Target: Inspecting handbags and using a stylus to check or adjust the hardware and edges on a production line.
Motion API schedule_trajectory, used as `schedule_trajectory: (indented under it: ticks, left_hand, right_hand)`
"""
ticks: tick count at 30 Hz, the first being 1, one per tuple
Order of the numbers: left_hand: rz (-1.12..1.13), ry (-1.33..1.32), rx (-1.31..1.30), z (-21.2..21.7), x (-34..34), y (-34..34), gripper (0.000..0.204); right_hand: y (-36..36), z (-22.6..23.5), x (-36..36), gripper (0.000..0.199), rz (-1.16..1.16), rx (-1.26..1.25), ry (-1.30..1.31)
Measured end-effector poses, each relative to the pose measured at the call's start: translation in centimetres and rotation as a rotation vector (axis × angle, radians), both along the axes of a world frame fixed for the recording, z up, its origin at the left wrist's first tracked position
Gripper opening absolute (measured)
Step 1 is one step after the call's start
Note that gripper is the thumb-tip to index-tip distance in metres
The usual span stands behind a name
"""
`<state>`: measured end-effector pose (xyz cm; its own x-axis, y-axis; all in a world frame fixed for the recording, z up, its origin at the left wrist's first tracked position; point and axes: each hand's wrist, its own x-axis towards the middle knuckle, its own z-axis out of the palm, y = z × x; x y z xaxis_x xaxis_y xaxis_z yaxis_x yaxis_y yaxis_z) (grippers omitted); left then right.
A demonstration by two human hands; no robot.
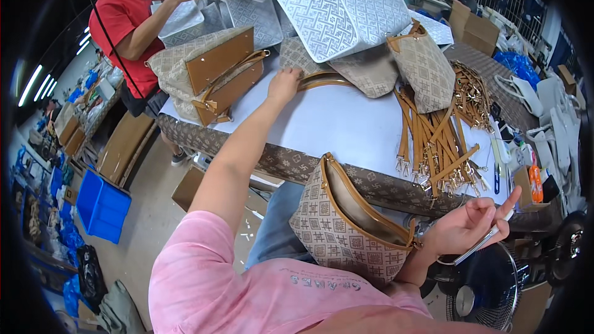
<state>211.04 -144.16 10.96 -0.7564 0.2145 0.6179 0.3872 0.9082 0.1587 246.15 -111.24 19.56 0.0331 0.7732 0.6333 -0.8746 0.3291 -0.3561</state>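
Observation:
My left hand (284, 85) stretches far across the table, fingers closed at the end of a brown leather handle (328, 78) beside beige bags. Its fingertips are partly hidden. On my lap rests a beige patterned bag (352, 238) with brown trim, its mouth open upward. My right hand (467, 227) is just right of this bag, the wrist at its trimmed corner. In its curled fingers is a slim silver tool (476, 247) with a white end, while the index finger points out. I cannot make out the tool's exact kind.
Silver patterned bags (337, 9) pile up behind another beige bag (210, 68). Brown straps with metal clips (433, 142) lie at the table's right. A person in a red shirt (127, 28) handles a silver bag at far left. A fan (486, 291) stands low right.

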Motion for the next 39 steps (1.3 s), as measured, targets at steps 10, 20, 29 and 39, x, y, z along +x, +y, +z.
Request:
schedule_trajectory:
  ticks: [10,20,29,39]
  left_hand:
    - [-0.361,-0.174,-0.099,4.1,9.5,6.7,0.018]
    - [-0.552,0.984,0.183,16.5,13.1,7.8,0.040]
    - [0.338,0.306,-0.146,25.1,-2.0,-8.9,0.083]
    - [0.290,0.724,0.252,23.2,-3.4,-6.3,0.019]
  right_hand:
    - [-1.0,0.9,-0.2,0.011,0.022,0.041,-0.010]
    - [-0.5,0.8,-0.5,0.012,-0.020,0.043,-0.074]
    - [-0.4,0.5,-0.4,0.014,0.011,0.049,-0.119]
    - [-0.1,0.3,0.0,0.015,-0.039,0.110,-0.218]
